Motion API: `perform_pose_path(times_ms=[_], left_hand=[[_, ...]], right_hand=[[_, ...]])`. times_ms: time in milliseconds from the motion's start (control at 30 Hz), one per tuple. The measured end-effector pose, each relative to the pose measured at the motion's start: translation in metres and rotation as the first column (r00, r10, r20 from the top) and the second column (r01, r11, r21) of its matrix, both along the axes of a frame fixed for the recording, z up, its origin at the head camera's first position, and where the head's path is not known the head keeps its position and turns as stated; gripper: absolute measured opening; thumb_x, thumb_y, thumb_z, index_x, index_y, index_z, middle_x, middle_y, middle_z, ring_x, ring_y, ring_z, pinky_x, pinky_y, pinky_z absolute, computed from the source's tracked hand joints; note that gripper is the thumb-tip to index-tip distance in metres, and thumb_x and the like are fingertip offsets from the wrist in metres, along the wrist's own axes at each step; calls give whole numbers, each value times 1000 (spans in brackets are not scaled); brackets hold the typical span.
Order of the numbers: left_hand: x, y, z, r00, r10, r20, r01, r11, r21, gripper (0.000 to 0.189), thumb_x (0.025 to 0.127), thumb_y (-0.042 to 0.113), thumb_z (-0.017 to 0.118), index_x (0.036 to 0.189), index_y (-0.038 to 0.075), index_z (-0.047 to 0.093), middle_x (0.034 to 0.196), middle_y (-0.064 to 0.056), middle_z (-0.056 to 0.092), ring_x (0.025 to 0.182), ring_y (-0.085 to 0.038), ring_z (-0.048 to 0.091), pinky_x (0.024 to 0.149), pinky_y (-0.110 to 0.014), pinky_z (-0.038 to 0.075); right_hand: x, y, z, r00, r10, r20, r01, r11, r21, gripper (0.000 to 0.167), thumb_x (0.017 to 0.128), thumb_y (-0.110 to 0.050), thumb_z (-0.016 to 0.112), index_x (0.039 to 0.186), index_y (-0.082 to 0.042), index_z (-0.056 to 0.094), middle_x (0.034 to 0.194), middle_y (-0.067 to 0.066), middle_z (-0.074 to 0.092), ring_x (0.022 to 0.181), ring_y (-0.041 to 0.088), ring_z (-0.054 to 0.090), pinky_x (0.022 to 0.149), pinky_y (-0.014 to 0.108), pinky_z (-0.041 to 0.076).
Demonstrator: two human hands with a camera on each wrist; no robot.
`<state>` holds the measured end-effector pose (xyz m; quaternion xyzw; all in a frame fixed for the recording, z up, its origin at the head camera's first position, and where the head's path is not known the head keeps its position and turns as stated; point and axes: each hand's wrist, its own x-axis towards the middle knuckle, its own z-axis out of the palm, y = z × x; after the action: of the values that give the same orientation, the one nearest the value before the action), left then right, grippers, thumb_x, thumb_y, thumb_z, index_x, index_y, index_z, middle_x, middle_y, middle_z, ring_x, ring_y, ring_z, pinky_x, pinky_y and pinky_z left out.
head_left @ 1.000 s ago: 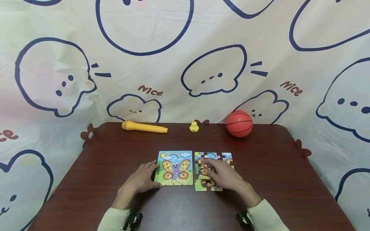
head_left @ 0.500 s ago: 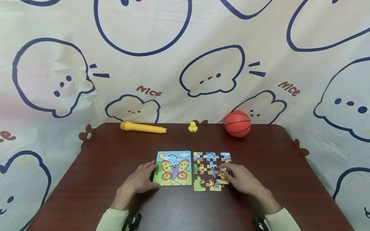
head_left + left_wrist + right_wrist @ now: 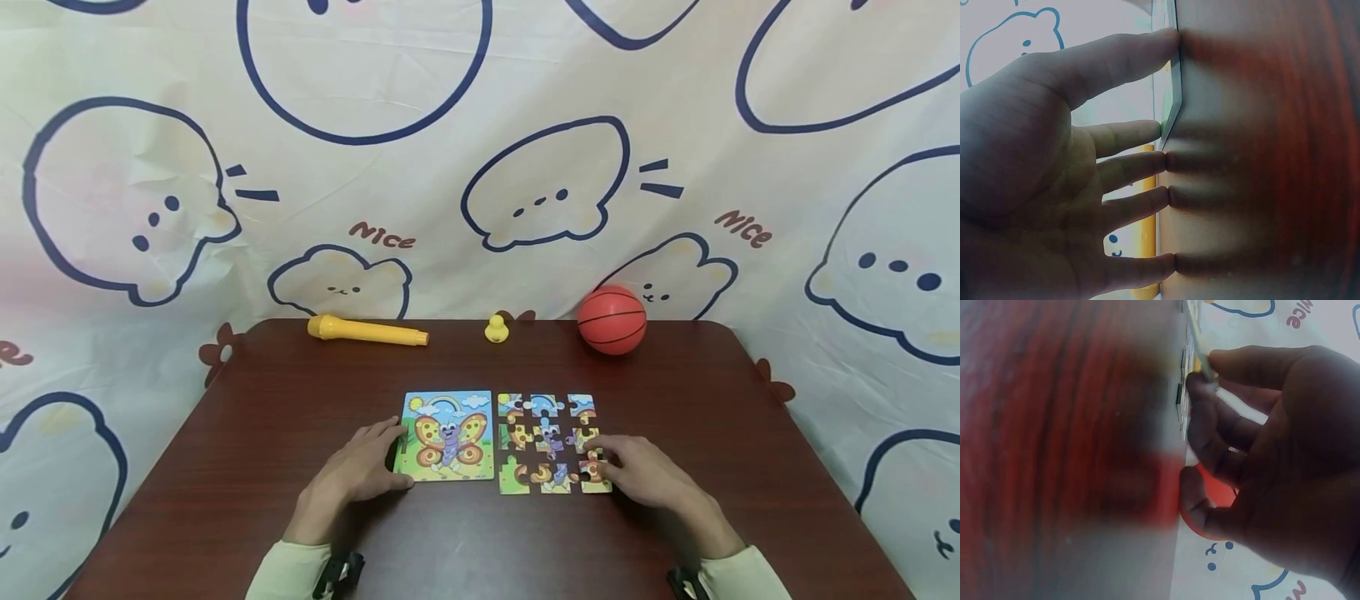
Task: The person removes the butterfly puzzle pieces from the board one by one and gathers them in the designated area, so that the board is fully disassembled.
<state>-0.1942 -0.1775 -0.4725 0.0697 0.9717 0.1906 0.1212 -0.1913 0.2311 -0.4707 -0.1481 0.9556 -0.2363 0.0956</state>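
In the head view, my left hand [image 3: 352,468] lies at the left side of a square butterfly picture board [image 3: 448,437]. The left wrist view shows its fingers nearly straight, tips on the table, with the thumb against the board's edge [image 3: 1175,81]. To the right, my right hand [image 3: 656,477] pinches a puzzle piece [image 3: 597,485] at the lower right corner of spread butterfly pieces. Seen from the right wrist, this thin piece [image 3: 1199,347] is tilted between thumb and finger. Other pieces lie slightly apart in rows, among them a rainbow piece [image 3: 544,406] and a green corner piece [image 3: 514,477].
Along the back of the brown table [image 3: 300,400] lie a yellow toy microphone [image 3: 367,330], a small yellow duck [image 3: 497,329] and a red toy basketball [image 3: 612,320]. A cartoon-printed cloth [image 3: 435,183] hangs behind the table.
My right hand has moved right from over the middle pieces, then slightly nearer, carrying the puzzle piece to the lower right corner. My left hand stays beside the board.
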Motion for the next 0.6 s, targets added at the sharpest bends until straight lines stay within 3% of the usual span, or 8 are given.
perform_pose_path(times_ms=[167, 400, 600], left_hand=[[1, 0, 0, 1000, 1, -8, -1, 1000, 9, 83, 72, 40, 82, 142, 13, 48, 154, -12, 38, 139, -34, 36, 106, -61, 37], [0, 1, 0, 1000, -4, -7, 4, 1000, 6, 82, 73, 40, 82, 142, 13, 48, 154, -12, 38, 139, -35, 36, 106, -61, 37], [-2, -3, 0, 1000, -5, 28, 4, 999, 43, 84, 74, 41, 81, 144, 13, 45, 155, -12, 35, 142, -36, 32, 109, -61, 33]], right_hand=[[1, -1, -1, 998, -50, 23, 49, 998, 40, 26, 89, -15, 68, 115, -21, 67, 73, -7, 51, 65, 9, 46, 57, 26, 36], [2, 2, -3, 998, -61, -1, 61, 996, 61, 27, 89, -12, 67, 115, -19, 67, 76, -6, 51, 68, 10, 45, 59, 26, 36], [1, 3, -4, 996, -83, -11, 84, 995, 54, 29, 88, -14, 69, 116, -18, 66, 81, -4, 51, 72, 11, 46, 62, 28, 37]])
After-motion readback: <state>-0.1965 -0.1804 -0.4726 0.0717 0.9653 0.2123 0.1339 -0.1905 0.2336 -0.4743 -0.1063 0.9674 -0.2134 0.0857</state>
